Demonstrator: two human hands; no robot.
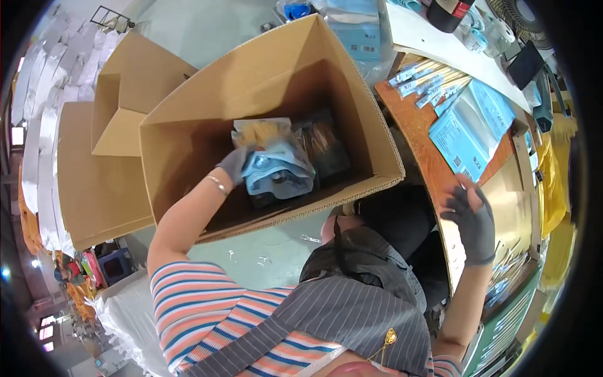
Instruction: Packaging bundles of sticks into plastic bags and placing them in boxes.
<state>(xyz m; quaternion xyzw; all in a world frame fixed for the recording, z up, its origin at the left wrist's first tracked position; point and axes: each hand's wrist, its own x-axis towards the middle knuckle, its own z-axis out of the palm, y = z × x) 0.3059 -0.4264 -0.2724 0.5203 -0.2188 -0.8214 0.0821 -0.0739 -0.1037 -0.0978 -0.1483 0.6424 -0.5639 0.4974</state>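
Observation:
My left hand [235, 164], in a grey glove with the forearm reaching over the box wall, grips the left edge of a clear-and-blue plastic pouch [279, 164] inside a large open cardboard box [207, 85]. Tan contents show through the pouch's clear part. Beside it in the box lies another clear pouch [323, 144] with brownish sticks, partly in shadow. My right hand [471, 220], also gloved with bare fingertips, hovers at the table's near side with fingers loosely bent and apart, holding nothing. Just beyond it lie flat blue pouches [461, 141] on the brown tabletop [408, 119].
Several thin sticks with blue-and-white labels [433, 78] are spread behind the flat pouches. A dark bottle [447, 14] stands on a white surface at the back right. More opened cardboard [103, 188] sits left of the box. Yellow bags [553, 201] hang at the far right.

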